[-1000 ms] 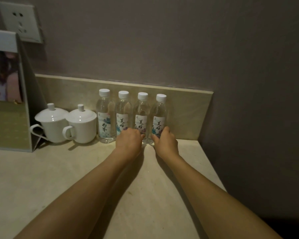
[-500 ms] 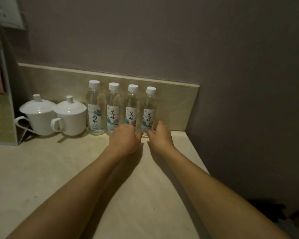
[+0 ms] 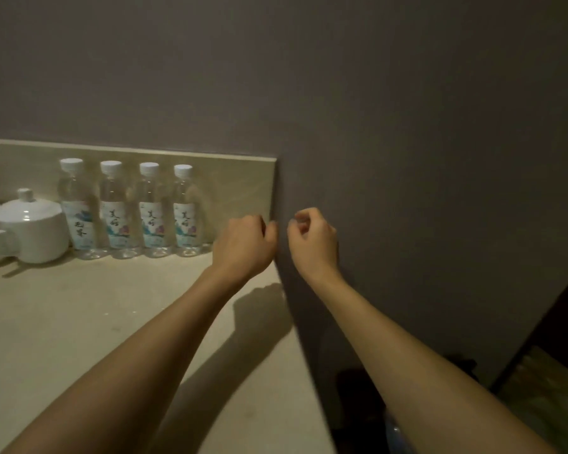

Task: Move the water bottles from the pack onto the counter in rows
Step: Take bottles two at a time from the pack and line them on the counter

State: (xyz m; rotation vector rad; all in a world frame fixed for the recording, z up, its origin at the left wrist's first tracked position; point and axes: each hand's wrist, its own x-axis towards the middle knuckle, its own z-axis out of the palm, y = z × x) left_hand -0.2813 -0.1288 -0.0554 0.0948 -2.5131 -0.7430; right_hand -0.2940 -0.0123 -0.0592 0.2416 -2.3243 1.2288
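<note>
Several clear water bottles (image 3: 151, 211) with white caps and printed labels stand upright in one row on the beige counter (image 3: 79, 322), against the backsplash. My left hand (image 3: 243, 244) hovers just right of the last bottle, apart from it, with fingers loosely curled and nothing in them. My right hand (image 3: 313, 240) is beyond the counter's right edge in front of the grey wall, also loosely curled and holding nothing. No pack is plainly visible.
A white lidded cup (image 3: 30, 227) stands left of the bottles, with a second one cut off at the frame's edge. The counter ends at its right edge (image 3: 295, 326). Below it lies a dark floor area with something bluish (image 3: 394, 434), too dim to identify.
Both hands have left the bottles' bases and moved right and up, away from the row. The view has swung right, so the bottles and cups now sit further left.
</note>
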